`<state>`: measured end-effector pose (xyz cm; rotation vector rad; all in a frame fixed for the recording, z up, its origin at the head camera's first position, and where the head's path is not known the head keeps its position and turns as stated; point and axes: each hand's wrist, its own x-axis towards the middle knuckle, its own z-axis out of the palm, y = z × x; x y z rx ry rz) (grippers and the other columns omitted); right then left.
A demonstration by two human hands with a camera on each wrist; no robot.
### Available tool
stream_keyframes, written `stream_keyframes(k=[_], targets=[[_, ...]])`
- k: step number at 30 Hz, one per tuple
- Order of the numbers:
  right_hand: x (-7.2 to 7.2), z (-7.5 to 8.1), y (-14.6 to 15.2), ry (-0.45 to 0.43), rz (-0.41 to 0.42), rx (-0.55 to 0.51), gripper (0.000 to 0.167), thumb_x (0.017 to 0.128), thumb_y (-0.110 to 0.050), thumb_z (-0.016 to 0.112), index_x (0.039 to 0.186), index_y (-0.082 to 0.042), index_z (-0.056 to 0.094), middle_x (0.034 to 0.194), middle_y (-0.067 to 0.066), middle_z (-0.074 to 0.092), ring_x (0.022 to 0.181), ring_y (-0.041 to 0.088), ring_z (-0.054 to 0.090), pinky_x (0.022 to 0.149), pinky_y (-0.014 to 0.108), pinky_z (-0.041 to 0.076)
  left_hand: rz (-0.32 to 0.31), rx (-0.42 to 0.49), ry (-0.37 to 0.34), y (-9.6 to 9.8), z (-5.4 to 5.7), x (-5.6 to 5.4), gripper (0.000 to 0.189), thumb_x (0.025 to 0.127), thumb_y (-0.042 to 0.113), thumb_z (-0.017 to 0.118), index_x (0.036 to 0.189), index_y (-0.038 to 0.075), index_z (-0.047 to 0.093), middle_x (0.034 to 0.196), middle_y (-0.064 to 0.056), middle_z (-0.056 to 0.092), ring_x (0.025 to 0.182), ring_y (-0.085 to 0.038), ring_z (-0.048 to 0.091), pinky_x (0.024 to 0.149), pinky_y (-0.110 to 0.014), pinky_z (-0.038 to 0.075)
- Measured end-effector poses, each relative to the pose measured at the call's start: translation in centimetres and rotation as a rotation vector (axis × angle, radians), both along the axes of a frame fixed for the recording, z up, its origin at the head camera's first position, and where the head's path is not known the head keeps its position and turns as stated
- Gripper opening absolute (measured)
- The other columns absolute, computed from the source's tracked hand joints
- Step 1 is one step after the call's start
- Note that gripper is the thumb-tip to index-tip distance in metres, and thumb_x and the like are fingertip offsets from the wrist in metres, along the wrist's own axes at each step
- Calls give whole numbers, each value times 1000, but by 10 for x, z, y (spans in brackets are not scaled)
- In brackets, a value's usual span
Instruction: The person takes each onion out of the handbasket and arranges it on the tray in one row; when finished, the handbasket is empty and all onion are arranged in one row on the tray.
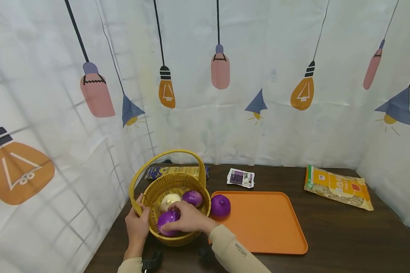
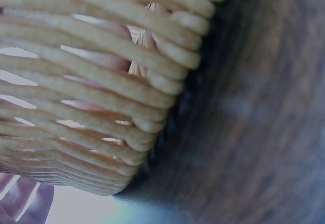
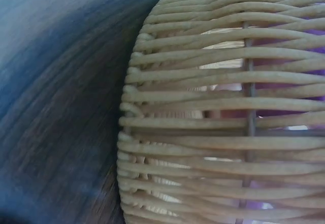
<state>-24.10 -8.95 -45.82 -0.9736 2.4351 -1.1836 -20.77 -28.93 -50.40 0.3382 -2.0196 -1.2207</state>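
In the head view a yellow woven basket (image 1: 177, 181) with a tall arched handle stands at the left of the table. My left hand (image 1: 136, 225) holds its left rim by the foot of the handle. Reaching over the near right rim, my right hand (image 1: 188, 218) grips a shiny purple onion (image 1: 167, 222) inside, thumb on the near side and fingers over the top. A white onion (image 1: 170, 201) and another purple onion (image 1: 193, 198) lie behind it. Both wrist views are filled by the basket's woven wall (image 2: 91, 82), and purple shows through the gaps in the right one.
Right of the basket lies an orange tray (image 1: 266, 223), with a purple onion (image 1: 220, 206) at its far left corner. Behind are a small white-and-purple packet (image 1: 240, 178) and a long blue-and-yellow package (image 1: 177, 171). A yellow bag (image 1: 339, 188) lies far right. Curtains enclose the table.
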Motion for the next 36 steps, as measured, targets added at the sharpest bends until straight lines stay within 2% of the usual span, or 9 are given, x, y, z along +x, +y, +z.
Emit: stream_keyframes(k=[4,10,17,26,31,36], targets=[[3,-1,2,41,-48,-96,68,73,-57,77,128,-23,55,116,-8,51,102,6,54,83,27,49,3,2,-13,0,0,1,28,89,3,58,115,2,70,135,-8,60,44,-3,23,44,-24,26],[9,-2,6,93,-103,-230,71,75,-54,77,135,-27,51,124,-9,49,111,9,53,88,31,49,10,-8,-22,0,-1,1,23,90,4,57,109,1,70,135,-7,60,44,-3,25,47,-23,28],[14,-3,18,115,-97,-261,79,76,-53,78,142,-23,46,134,-8,48,114,12,54,86,33,50,10,-16,-14,1,-3,1,28,90,3,58,115,2,70,134,-8,61,44,-3,24,46,-23,28],[19,0,41,128,-64,-294,77,77,-49,79,142,-22,46,138,-5,48,118,14,54,91,35,49,11,-6,-9,1,-1,1,28,90,3,58,116,2,70,134,-7,61,45,-4,27,48,-21,30],[19,-3,54,129,-114,-355,76,78,-44,80,143,-24,45,141,-5,44,120,20,53,91,40,49,6,-3,-7,0,-1,1,32,90,2,57,120,3,68,135,-8,60,42,-4,24,46,-22,28],[20,-4,67,100,-157,-415,76,79,-39,80,144,-22,44,139,-4,47,120,22,53,90,41,49,-4,0,-6,-1,0,0,30,90,2,57,118,2,69,136,-7,59,42,-5,23,47,-23,27]])
